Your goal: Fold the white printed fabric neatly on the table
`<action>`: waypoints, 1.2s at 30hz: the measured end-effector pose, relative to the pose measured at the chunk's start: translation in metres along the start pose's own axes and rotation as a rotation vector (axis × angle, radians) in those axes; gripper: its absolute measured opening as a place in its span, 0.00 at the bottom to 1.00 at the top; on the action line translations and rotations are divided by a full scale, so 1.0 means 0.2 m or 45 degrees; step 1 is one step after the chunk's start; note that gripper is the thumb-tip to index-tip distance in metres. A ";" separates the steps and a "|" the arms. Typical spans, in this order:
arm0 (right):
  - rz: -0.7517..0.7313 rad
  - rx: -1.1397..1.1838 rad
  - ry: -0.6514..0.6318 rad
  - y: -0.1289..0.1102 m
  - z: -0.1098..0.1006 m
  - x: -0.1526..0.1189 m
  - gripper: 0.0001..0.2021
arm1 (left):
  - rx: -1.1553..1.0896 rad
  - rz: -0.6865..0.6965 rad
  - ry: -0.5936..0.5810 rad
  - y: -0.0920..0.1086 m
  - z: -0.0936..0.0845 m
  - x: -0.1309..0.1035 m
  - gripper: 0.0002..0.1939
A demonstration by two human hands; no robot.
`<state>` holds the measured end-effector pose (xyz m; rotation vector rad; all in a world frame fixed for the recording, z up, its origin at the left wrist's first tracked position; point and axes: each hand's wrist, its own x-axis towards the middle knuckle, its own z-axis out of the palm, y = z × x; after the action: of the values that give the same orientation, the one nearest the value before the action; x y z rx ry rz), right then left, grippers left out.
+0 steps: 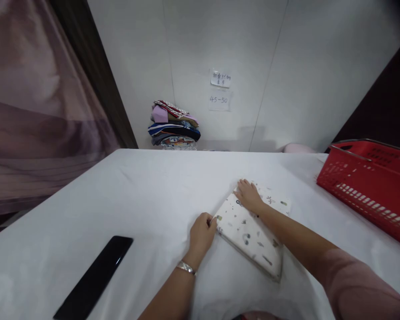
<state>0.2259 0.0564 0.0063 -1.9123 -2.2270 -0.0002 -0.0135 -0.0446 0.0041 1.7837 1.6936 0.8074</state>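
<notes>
Folded cloth (pixel 248 233); white, small-patterned (mostly grey)

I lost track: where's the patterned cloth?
In the head view, the patterned cloth lies right of centre on the table, left hand at its corner, right hand on top.

Handwritten "45-50" on lower wall sign (pixel 219 101), unclear characters on upper sign (pixel 221 79)

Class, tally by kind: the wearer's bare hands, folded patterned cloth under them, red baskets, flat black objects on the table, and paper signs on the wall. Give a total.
Hands: 2 (left hand, right hand)
Patterned cloth: 1
Red basket: 1
Black object: 1
Signs: 2 (upper sign, lower sign)
Total: 7
</notes>
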 end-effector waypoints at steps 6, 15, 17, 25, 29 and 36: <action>0.046 0.082 -0.208 -0.04 -0.02 0.02 0.28 | 0.039 0.024 -0.013 0.00 -0.01 0.02 0.10; 0.204 -0.108 -0.099 0.09 -0.11 -0.22 0.32 | 0.026 0.061 0.001 -0.02 0.00 0.02 0.11; 0.271 -0.154 -0.131 0.16 -0.11 -0.23 0.32 | 0.033 0.061 0.006 -0.02 0.00 0.02 0.11; 0.312 -0.152 -0.218 0.24 -0.11 -0.20 0.30 | 0.052 0.037 -0.003 0.00 -0.01 0.02 0.10; 0.232 -0.127 -0.166 0.14 -0.13 -0.15 0.31 | 0.049 0.024 -0.011 0.01 -0.01 0.01 0.10; 0.078 -0.016 -0.212 -0.03 -0.04 0.06 0.31 | 0.057 0.026 -0.015 0.01 -0.01 0.00 0.11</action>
<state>0.2198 0.0661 0.0160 -2.0560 -2.2742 0.1600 -0.0145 -0.0438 0.0068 1.8354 1.7011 0.7716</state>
